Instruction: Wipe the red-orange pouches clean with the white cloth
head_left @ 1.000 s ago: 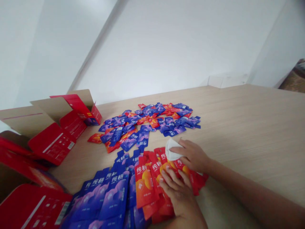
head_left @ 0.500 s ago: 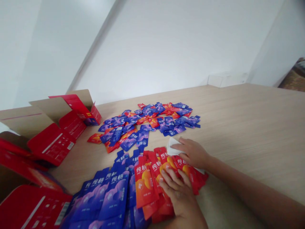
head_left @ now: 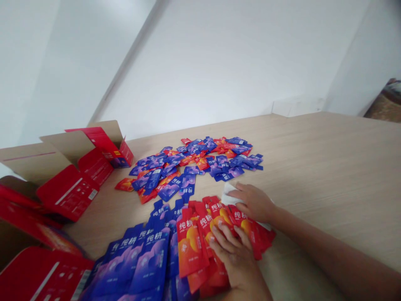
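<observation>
Overlapping red packets (head_left: 189,246) with orange fruit prints lie at the lower middle, beside rows of blue-purple packets (head_left: 149,259) on their left. My left hand (head_left: 233,251) rests on the red packets with its fingers spread. Farther up and to the right, my right hand (head_left: 254,202) holds a white cloth or tissue (head_left: 228,194) against the upper right edge of the red packets; part of the white material is hidden under that hand.
Open red boxes (head_left: 70,190) with raised cardboard flaps stand along the left side. A loose heap of mixed red and blue packets (head_left: 191,161) lies farther back on the wooden table (head_left: 328,167). A white box-like object (head_left: 290,107) sits against the back wall.
The white material and my right hand have shifted very slightly right and down. My left hand stays on the red packets, almost unmoved.
</observation>
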The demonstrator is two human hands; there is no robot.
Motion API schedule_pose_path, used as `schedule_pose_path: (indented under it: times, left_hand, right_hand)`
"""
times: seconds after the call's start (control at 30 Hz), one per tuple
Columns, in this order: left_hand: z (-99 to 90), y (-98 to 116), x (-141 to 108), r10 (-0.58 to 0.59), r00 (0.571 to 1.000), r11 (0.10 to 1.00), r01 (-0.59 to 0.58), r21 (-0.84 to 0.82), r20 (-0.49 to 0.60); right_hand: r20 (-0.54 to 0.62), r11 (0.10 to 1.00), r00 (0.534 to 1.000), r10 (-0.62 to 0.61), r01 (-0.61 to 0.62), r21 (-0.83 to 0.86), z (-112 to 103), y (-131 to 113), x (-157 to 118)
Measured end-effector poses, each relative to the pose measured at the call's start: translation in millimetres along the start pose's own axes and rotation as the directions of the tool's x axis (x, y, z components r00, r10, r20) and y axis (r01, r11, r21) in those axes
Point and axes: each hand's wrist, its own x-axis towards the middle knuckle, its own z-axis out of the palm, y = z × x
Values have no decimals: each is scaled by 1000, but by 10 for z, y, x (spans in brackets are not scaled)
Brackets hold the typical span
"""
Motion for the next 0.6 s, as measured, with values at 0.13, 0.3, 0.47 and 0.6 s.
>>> schedule_pose_path:
  times: [0.13,0.3,0.47,0.6]
  left_hand:
    - [-16,-8,-4,20,999,1000,-20,-19,36]
    - [-24,-14,10,23,999,999,-21,-45,45]
    - [-12,-23,9,12,1000,997,-10,-83,15]
    - [-4,-26,3,19,1000,994,-17,-106,17]
  right_hand:
    - [32,989,992,-122,118,86,-5,-198,-57]
    - [103,993,988,-111,106,59,95,-94,0]
    - [40,1000,999,5,-6,2,47,71,15]
    - [2,997,998,-64,64,54,-16,-103,-45]
